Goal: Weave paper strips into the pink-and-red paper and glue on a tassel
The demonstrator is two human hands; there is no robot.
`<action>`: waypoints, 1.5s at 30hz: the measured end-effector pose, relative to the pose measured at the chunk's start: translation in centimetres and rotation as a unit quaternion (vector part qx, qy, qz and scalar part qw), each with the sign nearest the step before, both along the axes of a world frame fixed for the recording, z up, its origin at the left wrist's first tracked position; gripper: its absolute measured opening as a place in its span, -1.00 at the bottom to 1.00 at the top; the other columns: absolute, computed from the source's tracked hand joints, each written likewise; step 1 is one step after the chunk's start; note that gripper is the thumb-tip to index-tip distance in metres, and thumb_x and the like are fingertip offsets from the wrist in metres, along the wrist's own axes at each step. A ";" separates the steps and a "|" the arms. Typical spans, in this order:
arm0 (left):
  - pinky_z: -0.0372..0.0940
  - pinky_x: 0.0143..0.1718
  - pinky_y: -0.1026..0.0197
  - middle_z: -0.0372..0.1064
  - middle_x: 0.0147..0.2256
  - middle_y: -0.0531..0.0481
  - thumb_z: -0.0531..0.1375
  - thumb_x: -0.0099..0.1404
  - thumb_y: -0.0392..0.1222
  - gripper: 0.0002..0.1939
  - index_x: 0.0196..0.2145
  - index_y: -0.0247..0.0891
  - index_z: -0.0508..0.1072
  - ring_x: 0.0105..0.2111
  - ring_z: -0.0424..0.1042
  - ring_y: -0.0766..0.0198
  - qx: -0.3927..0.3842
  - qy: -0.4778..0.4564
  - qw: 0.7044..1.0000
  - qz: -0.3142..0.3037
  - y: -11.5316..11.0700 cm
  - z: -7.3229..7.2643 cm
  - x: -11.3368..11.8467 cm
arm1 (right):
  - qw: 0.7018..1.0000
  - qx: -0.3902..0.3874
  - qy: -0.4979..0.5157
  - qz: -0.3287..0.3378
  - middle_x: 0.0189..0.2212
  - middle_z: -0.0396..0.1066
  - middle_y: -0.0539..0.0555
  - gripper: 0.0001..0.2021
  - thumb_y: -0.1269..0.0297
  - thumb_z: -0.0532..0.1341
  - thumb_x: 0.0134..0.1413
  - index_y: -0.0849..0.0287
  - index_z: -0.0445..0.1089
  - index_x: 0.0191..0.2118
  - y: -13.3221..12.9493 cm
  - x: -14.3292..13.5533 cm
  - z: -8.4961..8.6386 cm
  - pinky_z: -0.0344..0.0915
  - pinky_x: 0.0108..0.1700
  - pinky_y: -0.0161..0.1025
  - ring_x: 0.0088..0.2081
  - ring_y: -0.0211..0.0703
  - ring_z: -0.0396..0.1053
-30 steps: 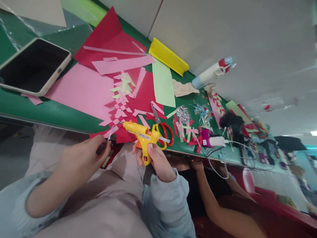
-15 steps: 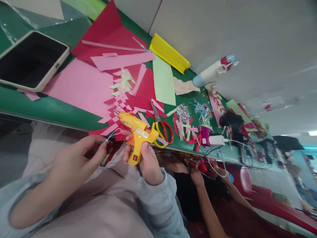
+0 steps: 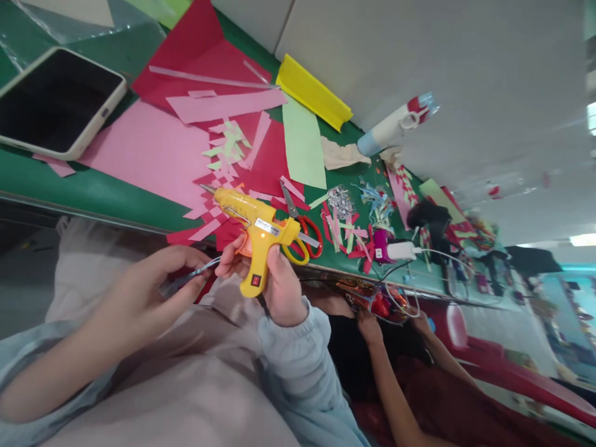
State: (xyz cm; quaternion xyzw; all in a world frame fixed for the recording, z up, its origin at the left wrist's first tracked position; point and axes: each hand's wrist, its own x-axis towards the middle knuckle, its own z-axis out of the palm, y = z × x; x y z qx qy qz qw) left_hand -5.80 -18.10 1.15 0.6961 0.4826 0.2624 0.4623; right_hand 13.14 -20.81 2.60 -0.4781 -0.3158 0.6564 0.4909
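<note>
Two hands busy over the lap, just short of the table (image 3: 93,198) edge. Left hand (image 3: 139,298) closed in a tight pinch on a thin wire piece (image 3: 198,272). Right hand (image 3: 279,292) wrapped around the handle of the yellow glue gun (image 3: 258,233), with a finger by the orange trigger. Cannot tell whether its fingertips touch the far end of the wire piece. Small light glowing on the side of the gun, so most likely hot.

Best done slowly. Pinch the wire piece well back from the spot meant for glue. Bring the metal tip (image 3: 208,188) close, now aimed off at ten o'clock over the pink scraps (image 3: 212,214). Squeeze the trigger softly for one small dot, not a blob. Hold bare skin away from the tip and from fresh glue.

Wire piece right between both hands: at two o'clock from the left hand, at nine o'clock from the right hand. Glue gun sticking up at eleven o'clock from the right hand. Red and yellow scissors (image 3: 305,239) just beside the gun, at three o'clock. Phone (image 3: 58,102) well apart, at ten o'clock. Another person's hand (image 3: 367,326) at four o'clock, below the table edge.
</note>
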 end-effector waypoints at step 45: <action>0.31 -0.41 0.35 0.62 -0.36 0.07 0.21 0.21 0.07 -0.72 -0.31 -0.12 0.64 -0.46 0.49 0.33 0.094 -0.026 0.994 0.058 0.5 0.9 3.1 | 0.966 0.098 -0.234 -0.052 -0.50 0.38 -0.04 -0.81 0.16 0.32 0.04 0.09 0.33 -0.29 1.2 0.9 1.5 0.41 -0.30 -0.16 -0.45 -0.19 0.37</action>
